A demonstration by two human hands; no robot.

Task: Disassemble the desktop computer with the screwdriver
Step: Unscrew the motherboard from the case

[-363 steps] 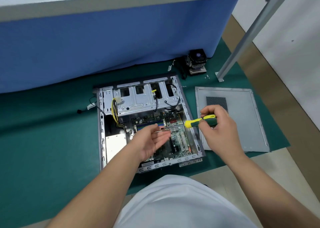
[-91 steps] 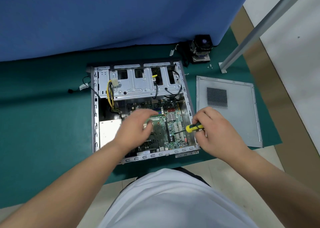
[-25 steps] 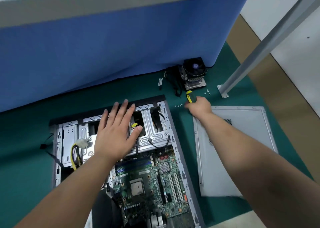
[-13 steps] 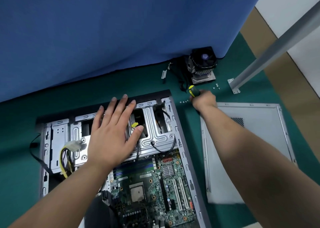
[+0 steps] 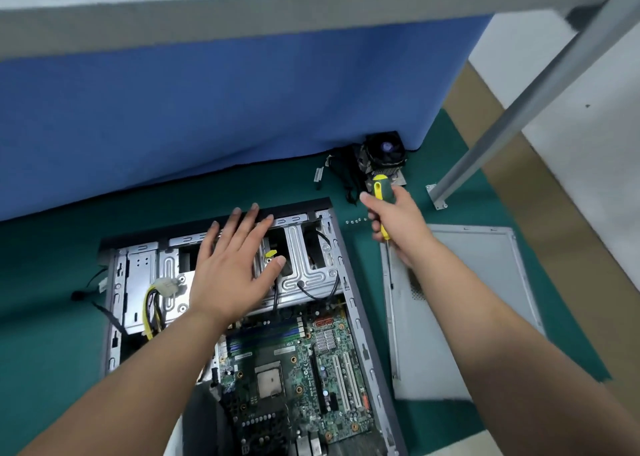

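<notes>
**Screws parked, driver coming back to the case**

On the green mat (image 5: 52,317) the desktop computer (image 5: 349,303) lies open near its middle, with the removed side panel (image 5: 467,317) flat just beside it toward the mat's right edge. Your left hand (image 5: 232,275) rests spread and flat on the drive cage (image 5: 304,275); keep that weight there to steady the chassis. Your right hand (image 5: 398,223) grips the screwdriver (image 5: 382,192), fingers wrapped round its handle, tip down over the panel. Seat the tip squarely before turning. A row of loose screws (image 5: 355,221) lies just left of it; avoid scattering them. No writing on the motherboard (image 5: 294,369) is readable.
</notes>
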